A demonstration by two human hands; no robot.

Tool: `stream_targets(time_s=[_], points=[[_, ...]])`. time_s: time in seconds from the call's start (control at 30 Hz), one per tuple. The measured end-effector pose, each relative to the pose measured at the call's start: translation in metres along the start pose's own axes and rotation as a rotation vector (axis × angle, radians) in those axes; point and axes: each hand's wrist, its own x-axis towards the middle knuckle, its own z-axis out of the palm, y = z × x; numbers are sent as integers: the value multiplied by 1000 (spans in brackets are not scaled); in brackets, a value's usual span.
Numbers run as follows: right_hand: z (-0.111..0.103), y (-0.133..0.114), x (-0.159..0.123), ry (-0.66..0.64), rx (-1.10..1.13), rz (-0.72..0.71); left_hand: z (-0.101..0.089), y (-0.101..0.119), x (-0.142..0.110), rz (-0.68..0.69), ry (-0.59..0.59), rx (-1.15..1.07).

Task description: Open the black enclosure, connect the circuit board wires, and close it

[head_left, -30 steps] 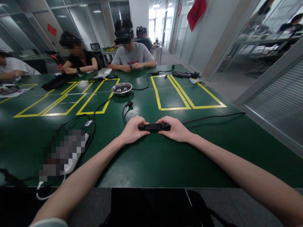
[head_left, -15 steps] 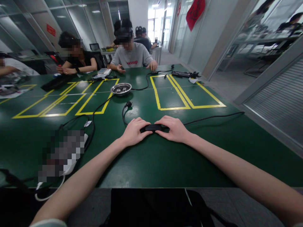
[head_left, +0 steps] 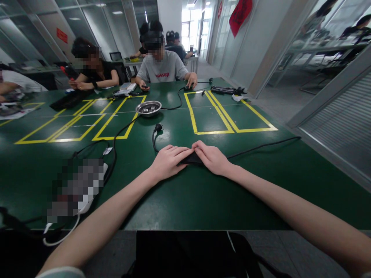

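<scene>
A black power adapter (head_left: 193, 158) lies across the green table in front of me, mostly covered by my fingers. My left hand (head_left: 169, 162) is closed round its left end, fingers over the top and thumb along the near side. My right hand (head_left: 211, 157) grips the right end, its bent fingers on top meeting the left fingertips. A black cord with a plug (head_left: 158, 127) curls up beyond my left hand. Another black cord (head_left: 263, 147) runs out to the right from my right hand.
A metal bowl (head_left: 148, 108) with small metal parts stands ahead. A blurred-out object with a white edge (head_left: 97, 189) and cables lies at left. Yellow tape (head_left: 216, 132) marks rectangles on the table (head_left: 203, 200). A co-worker (head_left: 165, 67) sits opposite, others further left.
My hands have drawn together over the adapter, fingertips now touching on top, hiding more of it. The adapter appears slightly tilted. The co-worker opposite has reached one hand out to the cord there.
</scene>
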Motion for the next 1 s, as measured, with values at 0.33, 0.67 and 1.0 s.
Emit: stream_targets(time_s=[0.33,0.67,1.0], points=[[-15,-1,-2,19,-145,-333,-4,0,5,-67,-112,6],[-17,2,-1,-4,-149,-412,-4,-2,0,-132,-79,-102],[-19,1,-1,-58,-66,-345,-5,0,0,-156,-44,-114]])
